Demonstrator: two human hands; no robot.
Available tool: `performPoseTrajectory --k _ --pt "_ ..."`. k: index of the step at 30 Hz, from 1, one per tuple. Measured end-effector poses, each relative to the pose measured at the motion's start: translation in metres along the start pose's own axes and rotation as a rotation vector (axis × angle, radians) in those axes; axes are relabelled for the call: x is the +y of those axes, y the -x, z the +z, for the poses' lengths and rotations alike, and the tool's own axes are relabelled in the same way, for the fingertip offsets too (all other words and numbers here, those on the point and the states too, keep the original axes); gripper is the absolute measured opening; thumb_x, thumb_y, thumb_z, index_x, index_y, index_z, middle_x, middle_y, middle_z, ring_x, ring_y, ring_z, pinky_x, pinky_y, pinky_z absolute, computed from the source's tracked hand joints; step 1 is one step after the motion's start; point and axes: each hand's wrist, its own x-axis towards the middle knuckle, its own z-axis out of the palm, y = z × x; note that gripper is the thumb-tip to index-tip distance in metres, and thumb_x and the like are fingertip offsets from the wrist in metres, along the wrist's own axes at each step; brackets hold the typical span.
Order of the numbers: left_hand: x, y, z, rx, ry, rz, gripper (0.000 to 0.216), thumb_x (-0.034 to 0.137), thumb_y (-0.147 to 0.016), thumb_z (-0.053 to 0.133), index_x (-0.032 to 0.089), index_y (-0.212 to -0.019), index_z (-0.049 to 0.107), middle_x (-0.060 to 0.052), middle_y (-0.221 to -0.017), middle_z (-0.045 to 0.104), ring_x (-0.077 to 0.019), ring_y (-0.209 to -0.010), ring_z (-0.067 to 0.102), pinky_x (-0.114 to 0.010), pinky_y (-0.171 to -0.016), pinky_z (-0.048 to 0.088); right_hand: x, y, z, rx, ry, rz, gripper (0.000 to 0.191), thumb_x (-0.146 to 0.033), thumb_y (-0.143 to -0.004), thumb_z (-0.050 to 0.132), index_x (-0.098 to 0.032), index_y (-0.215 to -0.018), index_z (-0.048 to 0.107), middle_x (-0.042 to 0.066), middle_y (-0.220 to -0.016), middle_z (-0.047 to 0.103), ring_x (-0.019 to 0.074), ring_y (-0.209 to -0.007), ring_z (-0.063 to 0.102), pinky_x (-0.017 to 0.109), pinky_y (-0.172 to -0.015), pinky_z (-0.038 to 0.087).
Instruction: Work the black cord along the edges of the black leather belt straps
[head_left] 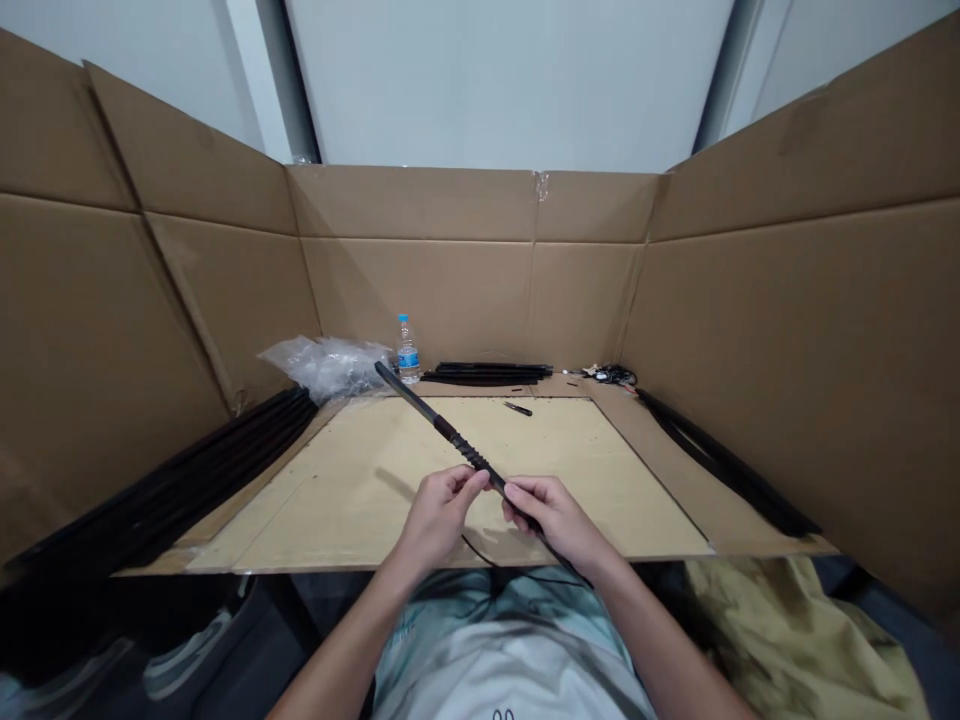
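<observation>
A long, thin black rod (411,393) slants over the table, its far end up and to the left. Coils of black cord (466,449) wind round its middle, beside a dark brownish band on the rod. My left hand (439,515) is closed in a pinch at the lower end of these coils. Just to the right, my right hand (561,518) has thumb and fingers closed round the rod below the coils. A loose black cord (480,553) hangs under my hands toward my lap. The fingertips partly hide the rod.
Black rods lie in a pile (217,465) at left, a bundle (491,373) at back and more (720,465) at right. A small black tool (518,408) lies on the pale board (360,480). A water bottle (407,355) stands by clear plastic (330,365). Cardboard walls (420,280) surround the table.
</observation>
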Motion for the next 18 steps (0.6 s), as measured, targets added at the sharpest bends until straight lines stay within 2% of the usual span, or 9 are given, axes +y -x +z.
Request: performPoseTrajectory --k 6,11,14,18 --pt "0.012 0.009 -0.012 -0.146 0.078 0.012 0.032 0.043 -0.078 0.053 0.015 -0.067 0.064 -0.002 -0.063 0.061 -0.0166 -0.063 0.052 -0.025 -0.059 0.039 -0.01 0.01 0.0 -0.088 -0.08 0.064 0.038 -0.052 -0.074 0.069 -0.015 -0.071 0.057 -0.004 -0.059 0.052 0.0084 -0.051 0.045 0.022 -0.049 0.035" --pt "0.009 0.01 -0.01 -0.176 0.027 0.058 0.034 0.041 -0.079 0.053 0.016 -0.057 0.059 0.002 -0.052 0.05 -0.0123 -0.053 0.042 -0.023 -0.053 0.032 -0.008 0.017 0.005 -0.087 -0.224 0.178 0.048 -0.049 -0.065 0.076 -0.022 -0.073 0.038 -0.005 -0.054 0.061 0.0119 -0.045 0.056 0.023 -0.043 0.046" --pt "0.005 0.01 -0.006 -0.172 -0.006 0.043 0.036 0.043 -0.079 0.053 0.016 -0.056 0.058 0.004 -0.048 0.043 -0.0112 -0.05 0.037 -0.023 -0.049 0.028 -0.007 0.019 0.006 -0.041 -0.152 0.164 0.048 -0.047 -0.066 0.076 -0.023 -0.072 0.035 -0.003 -0.058 0.065 0.0123 -0.044 0.058 0.021 -0.04 0.042" --pt "0.003 0.008 -0.005 -0.119 -0.027 0.055 0.036 0.042 -0.079 0.054 0.015 -0.055 0.059 0.004 -0.047 0.042 -0.0107 -0.049 0.035 -0.022 -0.048 0.028 -0.007 0.017 0.009 0.049 -0.111 0.104 0.044 -0.052 -0.073 0.069 -0.022 -0.071 0.037 -0.002 -0.061 0.066 0.0082 -0.041 0.051 0.019 -0.04 0.037"
